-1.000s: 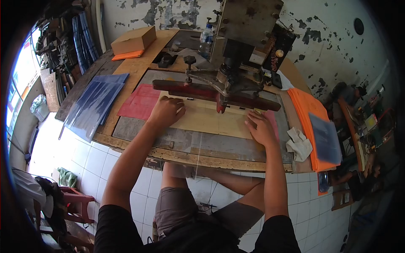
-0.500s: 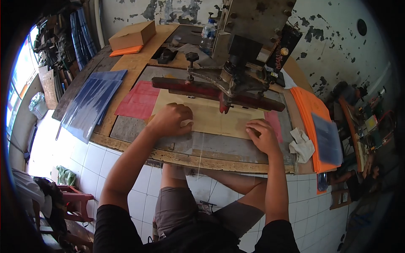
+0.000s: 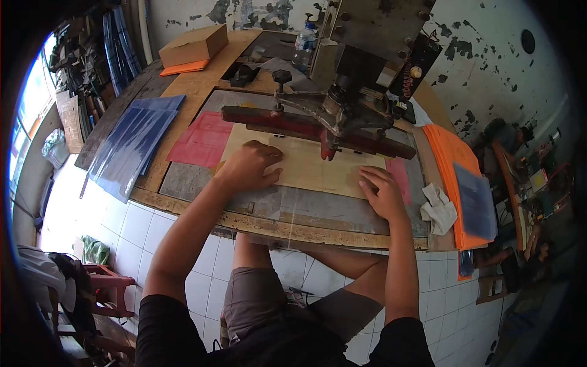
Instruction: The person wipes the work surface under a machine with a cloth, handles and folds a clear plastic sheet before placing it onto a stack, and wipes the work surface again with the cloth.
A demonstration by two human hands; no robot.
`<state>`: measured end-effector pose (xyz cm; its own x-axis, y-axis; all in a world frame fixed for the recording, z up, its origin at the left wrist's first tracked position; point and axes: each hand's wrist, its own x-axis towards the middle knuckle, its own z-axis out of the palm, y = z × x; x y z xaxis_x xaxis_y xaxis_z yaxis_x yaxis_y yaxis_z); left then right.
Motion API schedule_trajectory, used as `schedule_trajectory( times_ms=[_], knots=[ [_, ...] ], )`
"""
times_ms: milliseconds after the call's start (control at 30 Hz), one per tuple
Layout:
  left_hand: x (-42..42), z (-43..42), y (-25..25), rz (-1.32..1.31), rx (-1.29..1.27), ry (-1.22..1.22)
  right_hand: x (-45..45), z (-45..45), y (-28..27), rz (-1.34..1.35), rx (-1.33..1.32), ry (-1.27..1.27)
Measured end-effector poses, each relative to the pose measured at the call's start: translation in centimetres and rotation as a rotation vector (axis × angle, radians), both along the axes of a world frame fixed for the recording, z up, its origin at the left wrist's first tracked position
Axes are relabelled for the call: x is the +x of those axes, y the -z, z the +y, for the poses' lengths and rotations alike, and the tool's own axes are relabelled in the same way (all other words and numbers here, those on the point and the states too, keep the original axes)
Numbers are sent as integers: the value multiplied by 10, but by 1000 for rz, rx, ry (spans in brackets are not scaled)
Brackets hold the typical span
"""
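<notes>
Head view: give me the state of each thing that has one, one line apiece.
Yellow sheet, lying flat
Left hand, open, fingers curved
Right hand, open, fingers curved
Press bar, over the yellow sheet, contact unclear
Cardboard box, closed
Bottle, upright
White cloth, crumpled
Orange sheets, stacked
Blue plastic sheets, overlapping
Wall paint, peeling

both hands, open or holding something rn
Left hand: open, over the yellow sheet, nothing visibly held.
Right hand: open, at the sheet's right end, nothing visibly held.
</notes>
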<state>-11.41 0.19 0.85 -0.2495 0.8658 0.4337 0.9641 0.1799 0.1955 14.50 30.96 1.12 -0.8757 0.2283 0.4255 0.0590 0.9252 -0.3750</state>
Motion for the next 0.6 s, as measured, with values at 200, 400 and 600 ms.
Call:
schedule_trajectory(
  times_ms=[200,400,600],
  knots=[
    [-1,0,3,8,7,-13,0,3,2,17,22,-21],
    [0,0,1,3,14,-4,0,2,1,21,23,-20],
    [0,1,0,1,3,2,0,2,1,20,19,-15]
  ],
)
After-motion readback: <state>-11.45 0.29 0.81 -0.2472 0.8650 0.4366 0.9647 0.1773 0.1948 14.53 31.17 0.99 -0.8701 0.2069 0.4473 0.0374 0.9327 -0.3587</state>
